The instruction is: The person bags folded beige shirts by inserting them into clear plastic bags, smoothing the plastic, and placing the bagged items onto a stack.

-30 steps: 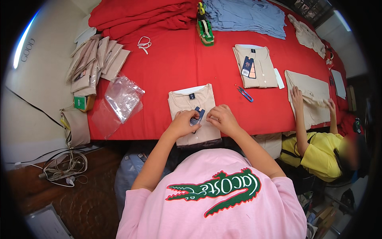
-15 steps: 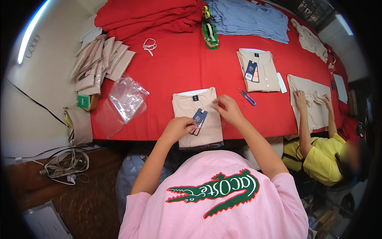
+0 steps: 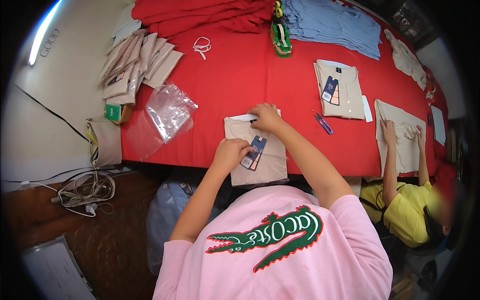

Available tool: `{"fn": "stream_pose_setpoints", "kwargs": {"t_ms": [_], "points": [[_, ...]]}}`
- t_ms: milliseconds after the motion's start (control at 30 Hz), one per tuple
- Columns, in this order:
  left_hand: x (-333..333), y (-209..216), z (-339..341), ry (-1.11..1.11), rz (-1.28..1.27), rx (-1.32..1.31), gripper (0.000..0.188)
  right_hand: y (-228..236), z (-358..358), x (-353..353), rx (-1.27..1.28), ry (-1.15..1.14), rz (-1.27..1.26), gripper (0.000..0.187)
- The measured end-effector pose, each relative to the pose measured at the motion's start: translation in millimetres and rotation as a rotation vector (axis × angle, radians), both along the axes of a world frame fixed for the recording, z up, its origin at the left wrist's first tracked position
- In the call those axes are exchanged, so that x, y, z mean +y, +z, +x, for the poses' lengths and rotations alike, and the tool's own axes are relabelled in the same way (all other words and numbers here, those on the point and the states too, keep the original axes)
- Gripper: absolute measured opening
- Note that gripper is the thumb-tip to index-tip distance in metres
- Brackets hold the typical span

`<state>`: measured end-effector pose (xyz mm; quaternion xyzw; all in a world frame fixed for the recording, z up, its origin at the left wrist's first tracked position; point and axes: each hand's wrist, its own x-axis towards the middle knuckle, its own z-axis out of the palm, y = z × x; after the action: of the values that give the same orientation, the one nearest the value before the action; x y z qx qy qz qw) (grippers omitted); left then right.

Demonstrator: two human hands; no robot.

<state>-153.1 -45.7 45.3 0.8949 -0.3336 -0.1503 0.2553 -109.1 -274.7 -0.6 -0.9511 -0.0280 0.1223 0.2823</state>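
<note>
A folded beige shirt (image 3: 273,164) lies in front of me at the table's near edge, with clear plastic film showing at its lower end. On its front rests a dark blue hang tag (image 3: 258,145) with smaller orange labels. My left hand (image 3: 230,154) pinches the tag's left edge between thumb and fingers. At the shirt's collar, my right hand (image 3: 266,118) is closed over the top edge, its fingertips partly hidden. To the right lies another folded beige shirt (image 3: 351,97) with a similar tag, and blue thread snips (image 3: 324,123) sit near it.
Clear plastic bags (image 3: 170,115) lie left of me, below a pile of bagged beige garments (image 3: 132,67). A green tape dispenser (image 3: 280,40) stands between red cloth (image 3: 205,15) and blue garments (image 3: 332,27). At right, a co-worker in yellow (image 3: 400,210) handles a beige garment (image 3: 407,137).
My right hand has moved from the shirt's upper right side left onto its collar. My left hand stays at the tag. The view has shifted slightly.
</note>
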Motion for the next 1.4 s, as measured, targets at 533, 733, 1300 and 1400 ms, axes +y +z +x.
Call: {"fn": "stream_pose_setpoints", "kwargs": {"t_ms": [533,733,1300,1400], "points": [[-4.1,-16.1,2.7,-0.047,-0.149,0.094,0.020,28.3,-172.0,-55.4,-0.285,0.063,0.226,0.032],[-1.4,-35.7,6.9,-0.141,-0.171,0.051,0.023,6.8,-163.2,-55.3,-0.199,-0.094,0.236,0.011],[26.9,-30.0,-15.0,0.118,-0.404,0.023,0.016,20.6,-117.6,-64.4,-0.406,0.019,0.009,0.015],[48.9,-29.8,-24.2,0.097,-0.342,-0.034,0.014,30.5,-103.4,-53.5,-0.365,-0.075,0.087,0.016]]}}
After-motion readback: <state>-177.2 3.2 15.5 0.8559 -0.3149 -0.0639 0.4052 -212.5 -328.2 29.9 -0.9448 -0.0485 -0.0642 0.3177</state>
